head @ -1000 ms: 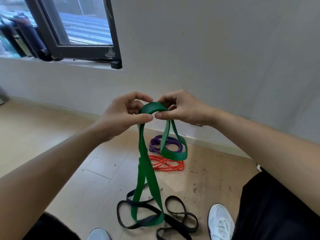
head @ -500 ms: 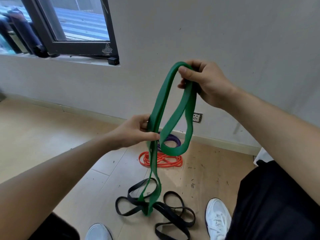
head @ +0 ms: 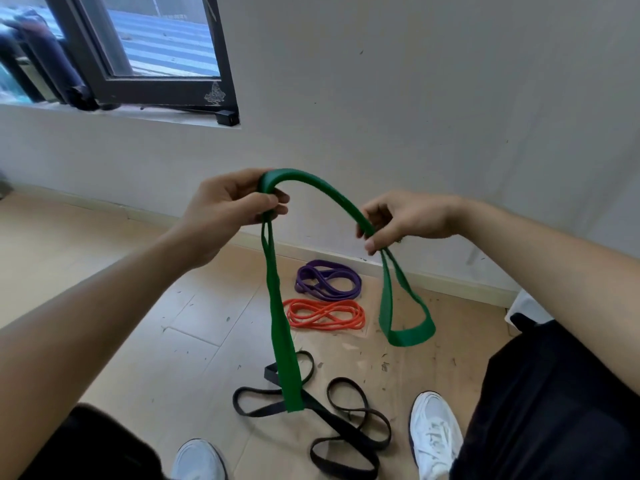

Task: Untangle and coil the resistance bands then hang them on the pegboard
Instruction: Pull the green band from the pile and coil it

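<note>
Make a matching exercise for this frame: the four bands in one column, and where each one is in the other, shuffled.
Bands:
1 green band
2 purple band
3 orange band
4 black band

Places:
A sprawled uncoiled by the shoes
B coiled on the floor, nearest the wall
C gripped by the left hand and right hand
D coiled on the floor between two other bands

Pairs: 1-C, 2-B, 3-D, 4-A
</note>
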Tool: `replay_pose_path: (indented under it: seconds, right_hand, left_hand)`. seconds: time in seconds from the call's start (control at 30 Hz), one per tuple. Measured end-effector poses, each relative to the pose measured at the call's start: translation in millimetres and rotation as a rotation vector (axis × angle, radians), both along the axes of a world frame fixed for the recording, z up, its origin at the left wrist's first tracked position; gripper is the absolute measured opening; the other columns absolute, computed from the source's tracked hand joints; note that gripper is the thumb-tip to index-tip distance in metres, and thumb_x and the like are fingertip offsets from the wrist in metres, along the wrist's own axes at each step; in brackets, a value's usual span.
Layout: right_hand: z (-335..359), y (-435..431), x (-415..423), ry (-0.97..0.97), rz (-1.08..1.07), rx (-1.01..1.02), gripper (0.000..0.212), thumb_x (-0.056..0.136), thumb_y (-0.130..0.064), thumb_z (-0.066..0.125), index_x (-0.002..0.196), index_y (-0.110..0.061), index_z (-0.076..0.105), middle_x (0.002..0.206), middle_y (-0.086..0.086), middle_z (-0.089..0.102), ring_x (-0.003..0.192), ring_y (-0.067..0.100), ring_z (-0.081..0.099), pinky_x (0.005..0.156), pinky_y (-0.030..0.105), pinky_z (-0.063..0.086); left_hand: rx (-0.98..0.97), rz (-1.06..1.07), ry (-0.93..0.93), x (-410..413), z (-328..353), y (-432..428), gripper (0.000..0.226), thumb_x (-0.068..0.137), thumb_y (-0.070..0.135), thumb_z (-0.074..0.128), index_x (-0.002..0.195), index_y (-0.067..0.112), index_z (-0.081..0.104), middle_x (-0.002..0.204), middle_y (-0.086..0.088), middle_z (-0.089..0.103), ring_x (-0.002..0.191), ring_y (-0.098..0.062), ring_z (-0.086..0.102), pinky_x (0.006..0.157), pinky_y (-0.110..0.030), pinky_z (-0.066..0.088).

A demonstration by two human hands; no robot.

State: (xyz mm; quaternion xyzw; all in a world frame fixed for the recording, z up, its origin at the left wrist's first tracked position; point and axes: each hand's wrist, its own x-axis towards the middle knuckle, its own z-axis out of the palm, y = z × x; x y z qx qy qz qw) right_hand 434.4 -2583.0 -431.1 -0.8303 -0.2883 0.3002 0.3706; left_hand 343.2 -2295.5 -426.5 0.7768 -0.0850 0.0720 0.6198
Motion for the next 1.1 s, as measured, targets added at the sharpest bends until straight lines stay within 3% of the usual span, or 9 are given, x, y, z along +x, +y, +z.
replay_pose_path:
  seconds: [0.07, 0.2, 0.43, 0.53, 0.63, 0.73, 0.9, 1.0, 1.1]
  right_hand:
    - [-0.4, 11.8, -6.9, 0.001, 0.043, -0.001, 0.018, 0.089, -0.004, 0.073, 0.106, -0.004, 0.066, 0.088, 0.002, 0.07, 0.084, 0.012, 0.07, 0.067, 0.012, 0.052]
    - [-0.7, 36.2, -13.8, 0.016, 0.016, 0.209, 0.036, 0.086, -0.015, 0.077, 0.119, -0.005, 0.065, 0.104, 0.026, 0.065, 0.104, 0.029, 0.07, 0.095, 0.034, 0.056]
    - [3.5, 54.2, -18.2, -0.142, -0.086, 0.467, 0.019, 0.087, -0.01, 0.076, 0.105, -0.009, 0.072, 0.094, 0.006, 0.07, 0.088, 0.014, 0.067, 0.085, 0.027, 0.055]
    - [8.1, 56.1, -18.2, -0.103, -0.12, 0.614, 0.018, 0.085, -0.011, 0.076, 0.103, -0.012, 0.071, 0.095, 0.002, 0.07, 0.089, 0.015, 0.066, 0.09, 0.032, 0.056]
    - [12.6, 52.1, -17.3, -0.028, -0.179, 0.704, 0.017, 0.085, -0.01, 0.073, 0.101, -0.009, 0.068, 0.087, -0.002, 0.068, 0.081, 0.015, 0.065, 0.087, 0.031, 0.056]
    - [11.5, 43.6, -14.6, 0.016, -0.171, 0.669, 0.021, 0.083, -0.013, 0.072, 0.103, -0.007, 0.067, 0.086, -0.001, 0.065, 0.079, 0.017, 0.065, 0.087, 0.035, 0.057]
    - [2.2, 25.1, -6.0, 0.045, -0.069, 0.319, 0.027, 0.081, -0.017, 0.078, 0.104, -0.011, 0.066, 0.09, 0.002, 0.066, 0.087, 0.023, 0.067, 0.095, 0.044, 0.057]
    - [-1.9, 28.9, -14.1, -0.009, 0.03, 0.109, 0.029, 0.087, -0.012, 0.076, 0.113, -0.008, 0.063, 0.098, 0.011, 0.069, 0.089, 0.024, 0.069, 0.086, 0.037, 0.057]
    - [-7.6, 46.2, -27.3, -0.056, 0.073, 0.075, 0.039, 0.084, -0.021, 0.082, 0.117, -0.015, 0.064, 0.107, 0.014, 0.071, 0.094, 0.025, 0.072, 0.081, 0.032, 0.059]
  left_hand:
    - [-0.01, -0.018, -0.012, -1.4, 1.6, -4.1, 0.033, 0.096, -0.004, 0.059, 0.123, 0.014, 0.067, 0.1, -0.006, 0.078, 0.097, -0.027, 0.075, 0.094, -0.038, 0.06]
    - [0.091, -0.097, -0.024, -5.1, -1.8, -14.4, 0.037, 0.089, -0.002, 0.069, 0.122, 0.015, 0.066, 0.102, -0.009, 0.078, 0.096, -0.026, 0.076, 0.089, -0.035, 0.061]
    - [0.213, -0.102, 0.057, -2.3, -24.2, -11.1, 0.04, 0.082, -0.003, 0.078, 0.115, 0.01, 0.058, 0.089, -0.021, 0.07, 0.082, -0.026, 0.069, 0.08, -0.04, 0.06]
    - [0.291, -0.201, 0.182, -5.6, -40.3, -8.6, 0.024, 0.086, -0.003, 0.075, 0.105, 0.005, 0.063, 0.077, 0.001, 0.07, 0.077, -0.009, 0.07, 0.073, -0.022, 0.056]
    - [0.309, -0.251, 0.237, -8.2, -51.5, -2.2, 0.009, 0.091, 0.001, 0.071, 0.097, 0.006, 0.066, 0.085, -0.001, 0.072, 0.086, -0.011, 0.072, 0.082, -0.023, 0.056]
    - [0.301, -0.232, 0.23, -8.2, -56.3, 6.2, 0.011, 0.091, 0.003, 0.072, 0.098, 0.006, 0.064, 0.095, -0.014, 0.072, 0.092, -0.017, 0.074, 0.089, -0.032, 0.059]
    - [0.219, -0.153, 0.201, -10.1, -56.2, 12.8, 0.027, 0.087, 0.0, 0.074, 0.113, 0.006, 0.068, 0.097, -0.005, 0.078, 0.099, -0.023, 0.075, 0.096, -0.038, 0.058]
    - [0.133, -0.15, 0.166, -10.5, -47.0, 7.6, 0.037, 0.083, 0.007, 0.077, 0.119, 0.005, 0.067, 0.1, -0.011, 0.078, 0.102, -0.028, 0.075, 0.097, -0.039, 0.058]
    - [0.123, -0.219, 0.149, -11.7, -41.1, -8.7, 0.05, 0.081, 0.006, 0.079, 0.126, 0.009, 0.058, 0.099, -0.019, 0.077, 0.096, -0.033, 0.075, 0.089, -0.04, 0.061]
